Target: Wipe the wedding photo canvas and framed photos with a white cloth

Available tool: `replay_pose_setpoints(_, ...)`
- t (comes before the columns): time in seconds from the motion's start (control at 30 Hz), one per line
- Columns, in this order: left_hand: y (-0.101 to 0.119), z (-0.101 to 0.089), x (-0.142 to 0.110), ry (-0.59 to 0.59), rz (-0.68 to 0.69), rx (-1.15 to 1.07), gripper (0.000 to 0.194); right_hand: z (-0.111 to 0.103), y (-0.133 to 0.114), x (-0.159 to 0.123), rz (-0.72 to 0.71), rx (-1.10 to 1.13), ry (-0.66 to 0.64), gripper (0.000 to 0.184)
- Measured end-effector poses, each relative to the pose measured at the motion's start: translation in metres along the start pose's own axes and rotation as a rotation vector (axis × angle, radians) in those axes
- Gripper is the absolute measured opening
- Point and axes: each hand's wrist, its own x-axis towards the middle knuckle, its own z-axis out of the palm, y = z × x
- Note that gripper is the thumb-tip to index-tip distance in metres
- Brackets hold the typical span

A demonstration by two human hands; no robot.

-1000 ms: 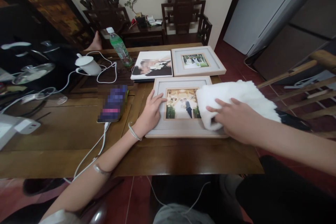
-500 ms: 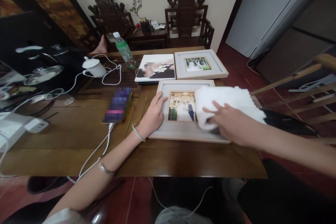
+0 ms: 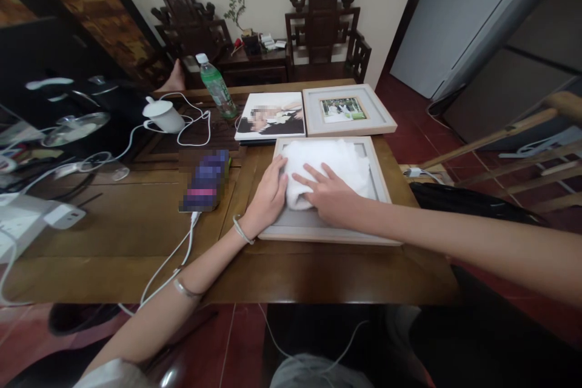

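Observation:
A light wooden picture frame (image 3: 330,238) lies flat on the table in front of me. My right hand (image 3: 334,194), fingers spread on top, presses and holds a folded white towel (image 3: 334,157) against its face. The towel covers the photo inside. My left hand (image 3: 269,194) lies along the frame's left edge, fingers stretched out and near the towel's left side. Behind sit a second framed photo (image 3: 384,126) and, to its left, a white-edged photo panel (image 3: 291,130).
Left of the frame lies a phone (image 3: 204,182) on a white charging cable (image 3: 187,248). A green-labelled bottle (image 3: 218,86) and a lidded white cup (image 3: 164,116) stand farther back. A power strip (image 3: 27,218) is at far left. Someone's bare foot (image 3: 175,77) shows beyond the table.
My right hand has slid the towel leftward and slightly away from me across the frame, covering the photo. My left hand stays at the left edge, its fingers now closer together.

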Motion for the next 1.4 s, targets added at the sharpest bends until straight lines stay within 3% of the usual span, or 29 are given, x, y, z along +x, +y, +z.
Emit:
replay_pose_setpoints(0.2,0.0,0.002,-0.001,0.0,0.049,0.019,0.044,0.003,0.025,0.048,0.073,-0.159,0.068,0.034)
replay_pose_setpoints(0.33,-0.005,0.001,-0.002,-0.014,0.118,0.045,0.053,0.005,0.044,0.058,0.123,-0.254,0.075,0.034)
replay_pose_setpoints(0.47,-0.009,0.001,-0.003,-0.012,0.166,0.074,0.059,0.002,0.069,0.039,0.205,-0.322,0.017,0.033)
replay_pose_setpoints(0.63,-0.008,0.002,-0.004,0.0,0.19,0.091,0.06,-0.006,0.088,-0.009,0.341,-0.347,-0.085,0.032)
replay_pose_setpoints(0.77,-0.009,0.003,-0.005,-0.003,0.183,0.084,0.062,-0.007,0.068,-0.052,0.329,-0.28,-0.072,0.034)
replay_pose_setpoints(0.93,-0.008,0.002,-0.005,-0.004,0.181,0.093,0.061,-0.013,0.008,-0.095,0.166,-0.043,-0.116,0.037)
replay_pose_setpoints(1.03,-0.007,0.001,-0.004,-0.011,0.161,0.101,0.059,-0.016,-0.022,-0.101,0.07,0.145,-0.107,0.042)
replay_pose_setpoints(1.13,-0.007,0.001,-0.004,-0.015,0.146,0.105,0.057,-0.012,-0.03,-0.087,-0.017,0.193,-0.076,0.045)
replay_pose_setpoints(1.27,-0.007,0.0,-0.004,-0.028,0.16,0.122,0.057,-0.004,0.006,-0.049,-0.04,0.12,-0.026,0.055)
replay_pose_setpoints(1.4,-0.007,0.0,-0.004,-0.041,0.174,0.124,0.061,0.0,0.068,-0.012,0.174,-0.015,0.008,0.07)
